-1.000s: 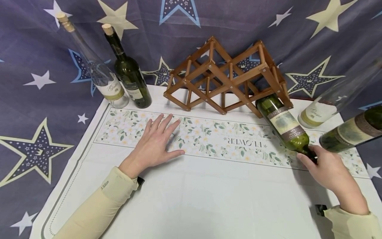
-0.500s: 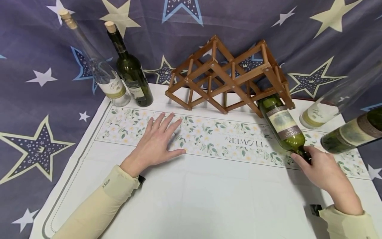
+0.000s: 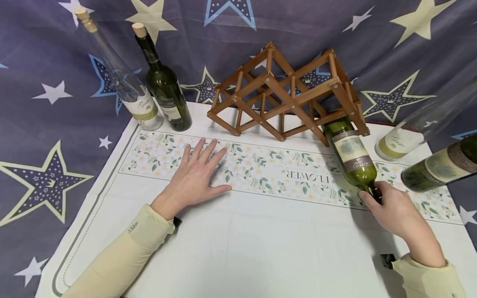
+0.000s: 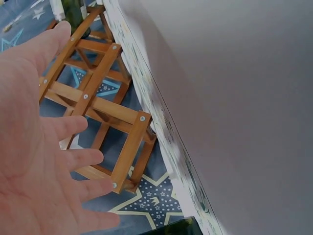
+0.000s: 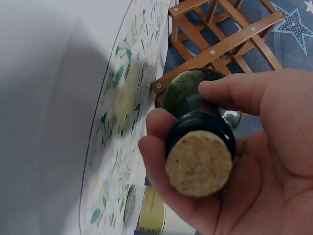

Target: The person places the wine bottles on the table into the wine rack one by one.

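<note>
Left hand (image 3: 193, 180) was palm down, fingers (image 3: 208, 153) spread, thumb (image 3: 220, 191) out; right hand (image 3: 394, 210) was curled in a grip; both arms (image 3: 121, 250) were extended forward.

Right grip (image 3: 396, 213) has swung the bottle (image 3: 352, 152) leftward

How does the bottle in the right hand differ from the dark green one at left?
The held bottle has its base at the rack, neck pointing away; the standing bottle is upright. The held bottle's glass looks brighter green, the standing bottle's darker. Both are corked and labelled.
</note>
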Available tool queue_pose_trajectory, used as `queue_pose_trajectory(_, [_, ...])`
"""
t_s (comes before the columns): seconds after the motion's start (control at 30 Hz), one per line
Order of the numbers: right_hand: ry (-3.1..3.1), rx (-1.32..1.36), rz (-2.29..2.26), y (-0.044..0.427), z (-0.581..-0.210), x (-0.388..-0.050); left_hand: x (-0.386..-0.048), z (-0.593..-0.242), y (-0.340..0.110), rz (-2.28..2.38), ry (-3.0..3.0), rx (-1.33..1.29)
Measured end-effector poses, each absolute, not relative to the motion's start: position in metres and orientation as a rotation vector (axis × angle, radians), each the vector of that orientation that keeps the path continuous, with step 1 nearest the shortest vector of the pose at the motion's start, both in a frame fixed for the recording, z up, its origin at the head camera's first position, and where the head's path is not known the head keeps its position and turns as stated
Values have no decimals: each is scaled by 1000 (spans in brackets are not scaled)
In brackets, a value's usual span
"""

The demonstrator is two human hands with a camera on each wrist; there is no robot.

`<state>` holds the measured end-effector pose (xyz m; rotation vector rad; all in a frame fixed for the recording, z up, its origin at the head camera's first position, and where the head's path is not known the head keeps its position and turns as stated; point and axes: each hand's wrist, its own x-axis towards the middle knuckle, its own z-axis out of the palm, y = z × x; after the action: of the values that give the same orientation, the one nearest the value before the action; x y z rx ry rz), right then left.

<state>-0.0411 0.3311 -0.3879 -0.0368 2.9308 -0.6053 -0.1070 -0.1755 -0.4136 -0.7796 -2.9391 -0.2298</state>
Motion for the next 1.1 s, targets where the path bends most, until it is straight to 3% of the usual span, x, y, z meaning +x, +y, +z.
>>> queue_pose_trajectory(1.1, [2769,17,-822,290,-378,-66,-108,-413,-176,-238,-2947,-780])
